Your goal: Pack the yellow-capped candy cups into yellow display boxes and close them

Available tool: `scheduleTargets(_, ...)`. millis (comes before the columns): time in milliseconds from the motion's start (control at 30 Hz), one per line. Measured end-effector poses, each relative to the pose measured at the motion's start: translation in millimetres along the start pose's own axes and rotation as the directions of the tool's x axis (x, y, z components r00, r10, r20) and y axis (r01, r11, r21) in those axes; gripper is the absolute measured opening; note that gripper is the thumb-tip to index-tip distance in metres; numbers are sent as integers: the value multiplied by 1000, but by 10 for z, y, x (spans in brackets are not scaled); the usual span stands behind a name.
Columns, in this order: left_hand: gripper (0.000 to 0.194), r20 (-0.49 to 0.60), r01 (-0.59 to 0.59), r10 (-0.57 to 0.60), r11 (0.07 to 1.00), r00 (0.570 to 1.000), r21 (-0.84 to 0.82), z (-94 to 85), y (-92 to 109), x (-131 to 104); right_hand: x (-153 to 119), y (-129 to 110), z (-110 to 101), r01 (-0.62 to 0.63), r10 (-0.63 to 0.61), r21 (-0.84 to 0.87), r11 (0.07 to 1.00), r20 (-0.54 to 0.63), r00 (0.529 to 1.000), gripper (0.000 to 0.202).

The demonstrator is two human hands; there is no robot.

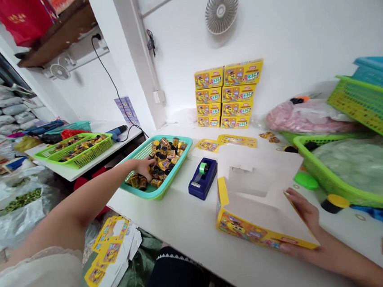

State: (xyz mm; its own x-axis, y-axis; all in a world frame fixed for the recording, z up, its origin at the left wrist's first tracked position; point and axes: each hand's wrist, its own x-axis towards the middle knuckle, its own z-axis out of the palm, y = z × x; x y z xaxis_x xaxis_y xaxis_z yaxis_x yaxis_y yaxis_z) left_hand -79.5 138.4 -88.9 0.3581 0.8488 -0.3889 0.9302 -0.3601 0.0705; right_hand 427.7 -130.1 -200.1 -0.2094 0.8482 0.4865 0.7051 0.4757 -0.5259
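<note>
My left hand (143, 167) reaches into a teal basket (185, 149) at the middle left. Its fingers are bent down among several small yellow-labelled tubs (163, 155) with black parts. Its fingertips are partly hidden, so what they grip cannot be made out. With my right hand (305, 216) I hold a yellow printed box (254, 234) by its right side, thumb at the front and fingers behind. The box lies tilted on the white table, its top flaps raised, its white inside showing. Between basket and box stands a dark blue tape dispenser (202, 178) with a green roll.
Yellow printed boxes (237, 95) are stacked against the wall, flat yellow cards (237, 140) before them. Green baskets (344, 183) with plastic bags crowd the right. Unfolded cartons (112, 255) lie low at left. A side table (70, 172) carries another green basket (87, 155).
</note>
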Motion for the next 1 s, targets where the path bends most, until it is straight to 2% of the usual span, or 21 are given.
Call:
scheduleTargets(67,55,10,-19,19,1000,1000,-7,17,-14,-17,5,-21,-6,5,-5,11,1000,-3,1000,102)
scheduleTargets(100,58,18,-27,28,1000,999,-8,25,-22,-31,8,-31,-10,5,-5,14,1000,0,1000,102)
scheduleTargets(300,100,-10,-48,47,998,999,-48,94,-35,-87,33,-78,-43,6,-6,10,1000,27,1000,98)
scheduleTargets(433,104,-61,-19,16,999,998,-41,148,0,-92,20,-44,-33,1,-1,28,1000,15,1000,100)
scheduleTargets(567,110,-68,-2,0,1000,998,-29,158,22,-126,-16,20,-9,-27,25,55,998,31,999,104)
scheduleTargets(800,104,-123,-15,11,999,992,-36,166,16,-200,0,0,-17,-34,32,37,999,43,999,101)
scheduleTargets(1000,83,-233,-5,-12,998,972,-70,80,62,-270,16,-17,-38,20,-21,16,1000,48,999,99)
